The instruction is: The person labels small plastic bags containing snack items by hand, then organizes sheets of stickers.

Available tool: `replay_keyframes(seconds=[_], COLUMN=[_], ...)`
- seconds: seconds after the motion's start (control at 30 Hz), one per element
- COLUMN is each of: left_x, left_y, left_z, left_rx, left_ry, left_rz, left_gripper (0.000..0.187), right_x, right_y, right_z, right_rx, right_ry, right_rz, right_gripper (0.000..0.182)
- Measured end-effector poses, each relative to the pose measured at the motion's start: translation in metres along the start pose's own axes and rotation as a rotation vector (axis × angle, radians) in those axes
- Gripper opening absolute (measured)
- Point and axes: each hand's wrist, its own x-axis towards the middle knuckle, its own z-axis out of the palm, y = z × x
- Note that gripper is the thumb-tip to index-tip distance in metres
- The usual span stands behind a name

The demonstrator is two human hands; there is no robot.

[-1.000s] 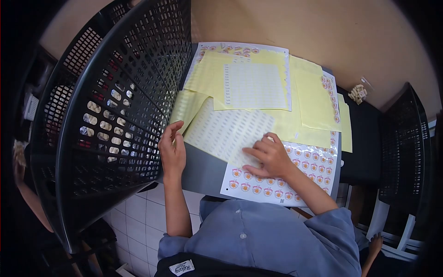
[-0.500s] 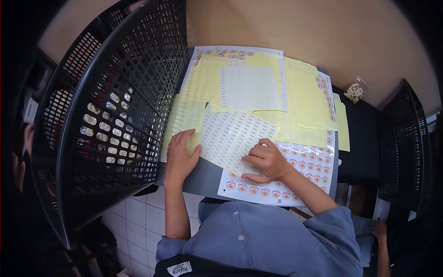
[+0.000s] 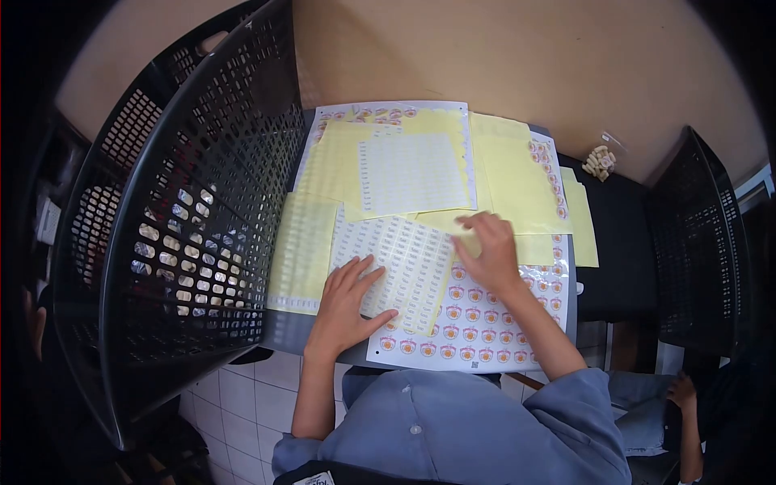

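Note:
A white sticker sheet (image 3: 408, 267) printed with rows of small text lies slightly tilted on top of other sheets. My left hand (image 3: 347, 311) rests on its lower left part, fingers spread and the thumb out to the side. At the sheet's upper right corner is my right hand (image 3: 495, 257), its fingers bent and the thumb tip apart from the index finger. Nothing can be made out between them. Beneath lies a larger sheet of round pink-and-orange stickers (image 3: 469, 333).
Yellow backing sheets (image 3: 517, 174) and another white label sheet (image 3: 412, 174) cover the far part of the table. A tall black perforated basket (image 3: 194, 202) stands at the left, another (image 3: 699, 250) at the right. A pile of small beige pieces (image 3: 600, 163) lies by the wall. Another person's hand (image 3: 683, 390) shows at lower right.
My left hand has moved from the yellow sheet onto the text sticker sheet. My right hand has shifted up and right to its corner, fingers opening. The sheet has turned a little more upright.

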Motion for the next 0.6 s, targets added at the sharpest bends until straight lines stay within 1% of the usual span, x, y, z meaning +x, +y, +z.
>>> replay_keyframes(seconds=[0.03, 0.07, 0.13, 0.17, 0.3, 0.37, 0.47, 0.5, 0.57, 0.6], left_x=[-0.002, -0.003, -0.004, -0.004, -0.004, -0.006, -0.004, -0.002, -0.001, -0.004], left_y=[0.002, 0.004, 0.008, 0.01, 0.015, 0.017, 0.021, 0.022, 0.028, 0.028], left_z=[0.0, 0.0, 0.002, 0.003, 0.008, 0.01, 0.015, 0.016, 0.014, 0.009], left_rx=[-0.007, -0.006, 0.022, 0.024, 0.047, 0.049, 0.065, 0.019, -0.027, -0.022], left_ry=[0.003, 0.005, 0.012, 0.013, 0.023, 0.029, 0.053, 0.065, 0.112, 0.121], left_rz=[-0.008, -0.006, -0.031, -0.03, -0.049, -0.072, -0.069, -0.057, -0.007, -0.02], left_gripper=[0.058, 0.058, 0.057, 0.057, 0.058, 0.059, 0.062, 0.063, 0.063, 0.063], right_x=[0.003, 0.005, 0.011, 0.014, 0.02, 0.021, 0.018, 0.02, 0.025, 0.03], right_y=[0.009, 0.017, 0.031, 0.036, 0.042, 0.042, 0.044, 0.043, 0.037, 0.032], right_z=[-0.003, -0.004, -0.005, -0.004, 0.0, 0.005, 0.013, 0.013, 0.012, 0.011], right_rx=[-0.068, -0.069, -0.21, -0.215, -0.218, -0.214, -0.221, -0.211, -0.225, -0.215], right_ry=[-0.003, -0.001, -0.018, -0.061, -0.028, -0.084, -0.089, -0.095, -0.006, -0.011], right_rz=[0.148, 0.147, 0.285, 0.338, 0.323, 0.327, 0.305, 0.29, 0.215, 0.203], right_gripper=[0.03, 0.03, 0.038, 0.039, 0.039, 0.041, 0.041, 0.041, 0.036, 0.036])
